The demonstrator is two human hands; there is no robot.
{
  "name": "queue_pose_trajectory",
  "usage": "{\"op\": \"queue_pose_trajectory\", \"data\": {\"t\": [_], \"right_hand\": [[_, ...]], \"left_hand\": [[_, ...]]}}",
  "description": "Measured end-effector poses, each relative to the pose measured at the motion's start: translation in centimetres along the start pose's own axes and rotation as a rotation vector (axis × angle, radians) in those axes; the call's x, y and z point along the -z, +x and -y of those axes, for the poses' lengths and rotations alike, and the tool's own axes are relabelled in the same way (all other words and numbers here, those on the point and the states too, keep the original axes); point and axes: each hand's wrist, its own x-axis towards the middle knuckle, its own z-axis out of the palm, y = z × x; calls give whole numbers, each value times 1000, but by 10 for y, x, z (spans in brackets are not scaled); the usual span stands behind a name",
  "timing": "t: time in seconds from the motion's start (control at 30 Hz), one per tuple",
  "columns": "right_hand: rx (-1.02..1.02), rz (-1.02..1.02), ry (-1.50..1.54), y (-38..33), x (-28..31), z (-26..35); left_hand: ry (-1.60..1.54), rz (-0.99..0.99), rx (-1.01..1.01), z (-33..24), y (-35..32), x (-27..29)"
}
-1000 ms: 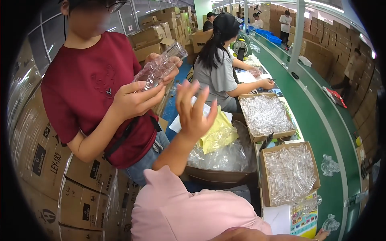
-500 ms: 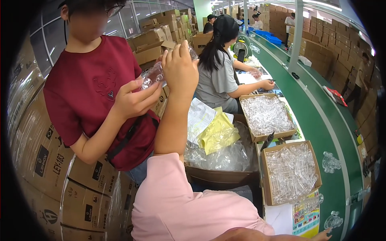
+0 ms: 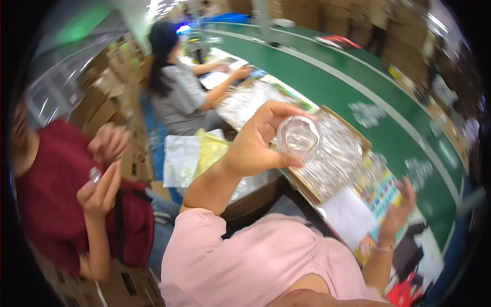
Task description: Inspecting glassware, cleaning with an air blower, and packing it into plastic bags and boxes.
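My left hand [image 3: 263, 138] is raised in the middle, its fingers and thumb wrapped round a clear, cup-like piece [image 3: 299, 138] whose round end faces me. Behind it on the table sits a cardboard box [image 3: 303, 190] full of clear tubular pieces [image 3: 335, 169]. Off to the lower right, my right hand [image 3: 396, 215] hovers with fingers apart and nothing in them, close to a colourful printed sheet [image 3: 381, 202]. Motion smears it a little.
At left, a co-worker in a dark red shirt [image 3: 56, 189] holds a small clear piece [image 3: 95, 175]. Another in grey [image 3: 179, 97] works farther along the table. A green conveyor [image 3: 327, 92] carries clear pieces [image 3: 367, 113]. A bag-lined carton [image 3: 245, 197] stands beside me.
My view has swung right. My left hand has moved away from the co-worker's hands, now holding a clear piece over the table. My right hand has come back from the conveyor's near end.
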Motion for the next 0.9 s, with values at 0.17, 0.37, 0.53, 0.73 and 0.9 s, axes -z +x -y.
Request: {"op": "queue_pose_trajectory", "data": {"t": [0.17,0.37,0.53,0.73,0.9], "right_hand": [[94,480,47,13,-25,40],[-107,673,74,-5,-4,42],[-106,597,30,-27,13,28],[-224,409,14,-46,23,29],[-157,234,-150,-40,25,38]], "left_hand": [[-445,353,221,56,-3,-51],[-466,693,163,92,21,-98],[-419,838,159,107,34,-123],[-499,778,216,118,26,-140],[-314,549,138,119,13,-155]]}}
